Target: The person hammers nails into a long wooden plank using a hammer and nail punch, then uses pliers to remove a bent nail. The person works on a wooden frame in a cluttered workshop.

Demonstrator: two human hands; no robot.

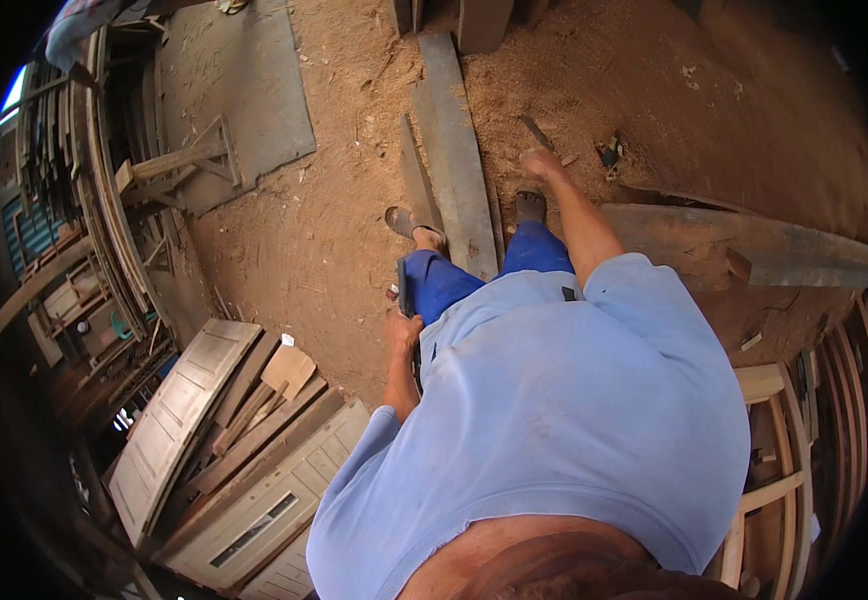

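My left hand (pixel 404 328) hangs low beside my left thigh, its fingers closed round a dark, narrow, upright object (pixel 403 285) whose kind I cannot make out. Ahead of me, my right arm reaches out over the sawdust-strewn ground. The right hand (pixel 539 162) is closed on a short, dark, flat stick-like piece (pixel 535 132) that points forward and left. Between my feet lies a long grey board (pixel 451 150), with a narrower board (pixel 419 170) along its left side. My left foot wears a sandal (pixel 401 222).
Long planks (pixel 744 240) lie at the right. A wooden trestle (pixel 179 160) and stacked timber (pixel 99 190) stand at the left. Panelled doors (pixel 179 420) lean at the lower left, with offcuts (pixel 289 370) beside them. Wooden frames (pixel 779 490) are at the lower right.
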